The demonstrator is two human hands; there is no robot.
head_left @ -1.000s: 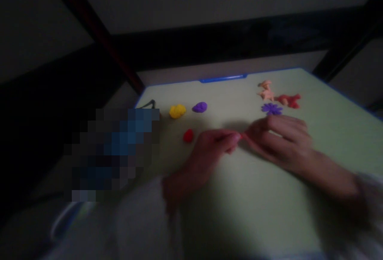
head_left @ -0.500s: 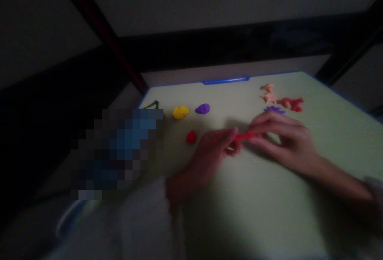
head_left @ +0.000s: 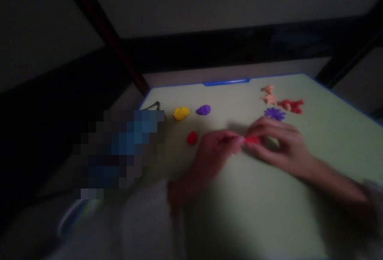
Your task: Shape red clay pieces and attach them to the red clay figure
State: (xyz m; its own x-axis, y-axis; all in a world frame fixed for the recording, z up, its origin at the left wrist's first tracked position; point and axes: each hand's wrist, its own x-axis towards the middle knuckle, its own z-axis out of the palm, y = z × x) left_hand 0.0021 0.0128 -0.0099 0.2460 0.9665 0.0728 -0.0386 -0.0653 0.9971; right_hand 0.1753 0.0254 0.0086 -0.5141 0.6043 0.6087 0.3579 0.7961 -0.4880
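Observation:
A short strip of red modelling clay [head_left: 251, 140] is pinched between my two hands, above the pale table. My left hand [head_left: 220, 148] is closed on its left end, the fingertips slightly blurred. Thumb and fingers of my right hand [head_left: 279, 144] grip the right end. A small red lump [head_left: 192, 137] lies just left of my left hand. Beyond my right hand rests a purple flower shape [head_left: 274, 114] with many petals.
Yellow clay [head_left: 181, 113] and a purple lump [head_left: 204, 110] sit at the back left. Peach figures [head_left: 269, 98] and a red figure [head_left: 293, 106] stand at the back right. A blue handle [head_left: 226, 82] edges the table [head_left: 254, 212]. Left of it is a blurred-out area.
My left fingers have shifted right along the red strip, covering more of its left end. My right hand has dropped slightly, so the purple flower shape shows more fully.

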